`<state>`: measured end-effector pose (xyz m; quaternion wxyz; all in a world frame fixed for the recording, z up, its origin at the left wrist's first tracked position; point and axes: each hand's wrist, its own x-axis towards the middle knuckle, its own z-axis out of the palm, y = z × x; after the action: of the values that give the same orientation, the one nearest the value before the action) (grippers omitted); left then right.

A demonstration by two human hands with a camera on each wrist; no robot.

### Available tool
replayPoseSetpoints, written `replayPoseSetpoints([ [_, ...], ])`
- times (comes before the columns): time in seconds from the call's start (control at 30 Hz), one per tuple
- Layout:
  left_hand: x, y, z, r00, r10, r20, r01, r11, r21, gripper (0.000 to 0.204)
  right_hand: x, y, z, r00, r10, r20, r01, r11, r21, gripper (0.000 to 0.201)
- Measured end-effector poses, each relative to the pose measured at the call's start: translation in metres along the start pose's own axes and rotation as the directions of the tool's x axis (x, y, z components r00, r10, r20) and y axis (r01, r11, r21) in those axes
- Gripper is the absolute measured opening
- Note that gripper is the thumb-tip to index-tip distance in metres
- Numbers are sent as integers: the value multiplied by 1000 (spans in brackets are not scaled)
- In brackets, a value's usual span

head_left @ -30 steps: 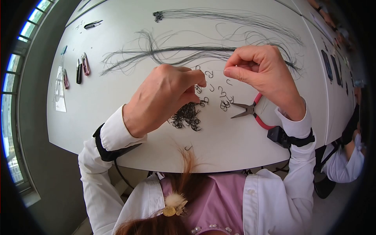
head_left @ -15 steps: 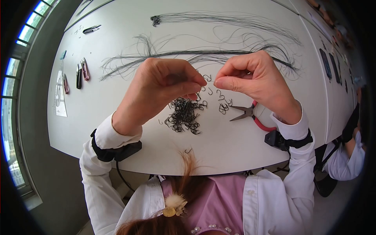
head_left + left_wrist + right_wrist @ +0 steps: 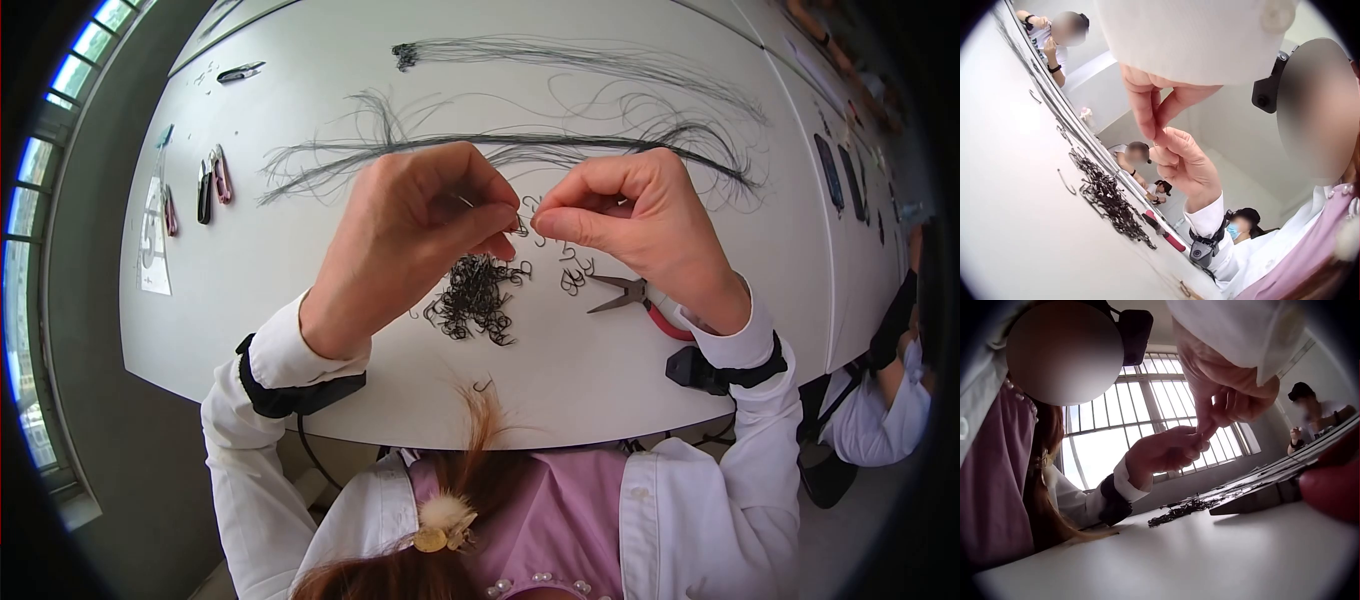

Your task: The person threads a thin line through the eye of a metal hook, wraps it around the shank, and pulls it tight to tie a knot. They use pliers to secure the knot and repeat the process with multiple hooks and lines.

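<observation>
Thumb and forefinger of my left hand (image 3: pixel 415 215) pinch something tiny over the pile of dark fish hooks (image 3: pixel 475 300). Close by on its right, my right hand (image 3: pixel 640 215) pinches with thumb and forefinger too, the other fingers curled in. The fingertips of both hands meet in the left wrist view, where a small glint shows between them. What each hand pinches is nearly all hidden, and I cannot tell its kind. Several loose fish hooks (image 3: pixel 574 275) lie below the right hand. Red-handled pliers (image 3: pixel 630 288) rest beside them, partly under the right wrist.
A long bundle of dark thin line (image 3: pixel 560 140) lies across the table (image 3: pixel 400 400) beyond the hands. Farther back is another bundle (image 3: pixel 560 55), dark hooks at its left end. Thread snips (image 3: pixel 206 190) and a clear ruler (image 3: pixel 154 240) lie left. Other people sit farther off.
My two hands have come together from apart, the right one moving left and slightly down. The left hand has turned, so its thumb and forefinger now point at the right hand's fingertips.
</observation>
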<state>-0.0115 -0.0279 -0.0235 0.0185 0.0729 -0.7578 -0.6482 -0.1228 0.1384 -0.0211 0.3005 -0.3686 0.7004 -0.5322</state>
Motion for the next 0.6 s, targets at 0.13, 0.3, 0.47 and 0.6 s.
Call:
replayPoseSetpoints([
  [0.13,-1,1,0,999,23,-34,-27,992,-124,7,0,-1,6,998,-40,-49,38,998,-49,7],
  [0.3,-2,2,3,997,35,-70,-44,990,-131,7,0,-2,11,991,-99,-92,88,989,-118,5],
  [0.47,-3,-1,4,992,110,-68,-109,994,15,6,1,0,13,986,-142,-86,124,974,-191,4],
  [0.6,-4,4,4,992,111,-62,-105,990,91,4,1,-1,11,986,-140,-93,120,974,-194,4],
])
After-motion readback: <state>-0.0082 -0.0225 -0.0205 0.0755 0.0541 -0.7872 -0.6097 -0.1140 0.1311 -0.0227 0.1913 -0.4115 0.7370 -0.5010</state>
